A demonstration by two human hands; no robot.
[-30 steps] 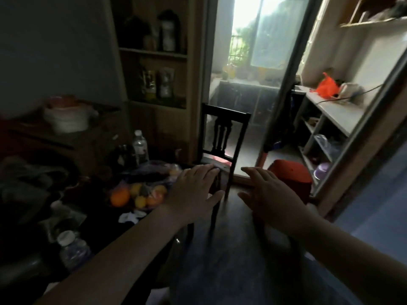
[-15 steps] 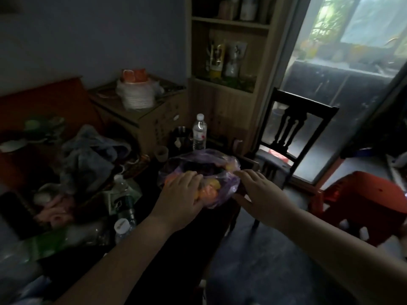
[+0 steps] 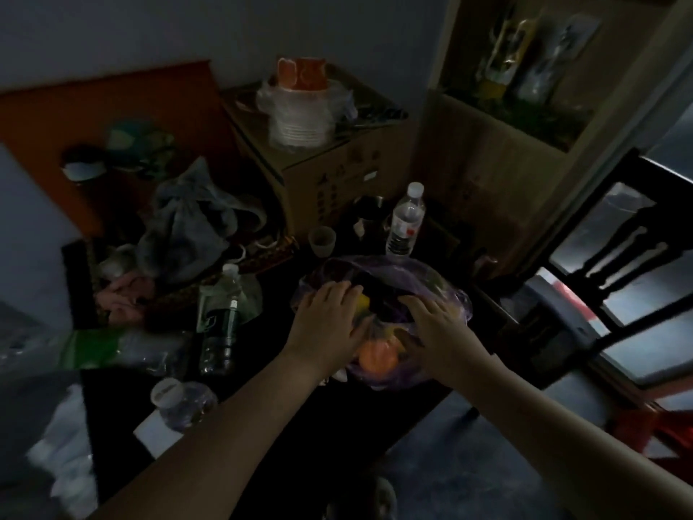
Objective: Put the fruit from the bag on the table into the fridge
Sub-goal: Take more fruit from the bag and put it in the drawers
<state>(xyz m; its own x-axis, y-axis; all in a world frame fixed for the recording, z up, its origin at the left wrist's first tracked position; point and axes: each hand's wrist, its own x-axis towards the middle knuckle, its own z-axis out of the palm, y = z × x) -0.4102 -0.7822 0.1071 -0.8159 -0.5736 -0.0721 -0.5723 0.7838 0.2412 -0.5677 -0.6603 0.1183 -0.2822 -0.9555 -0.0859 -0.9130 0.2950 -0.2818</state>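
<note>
A clear purple plastic bag (image 3: 393, 268) of fruit lies on the dark table (image 3: 262, 418). An orange fruit (image 3: 377, 356) shows through the plastic at the near side, with yellow fruit (image 3: 363, 302) beside my fingers. My left hand (image 3: 330, 320) lies flat on the bag's left side, fingers extended. On the right side rests my right hand (image 3: 435, 324), its fingers spread over the plastic. Neither hand visibly grips the bag. No fridge is in view.
Water bottles stand around the bag: one behind it (image 3: 407, 219), a dark one (image 3: 221, 324) to the left, another (image 3: 180, 401) near the front. A small cup (image 3: 321, 240), piled clothes (image 3: 187, 227), a cardboard box (image 3: 318, 170), a dark wooden chair (image 3: 618, 257) at right.
The view swung down and left onto the table. Both hands moved from in front of me onto the fruit bag and now lie further over its top.
</note>
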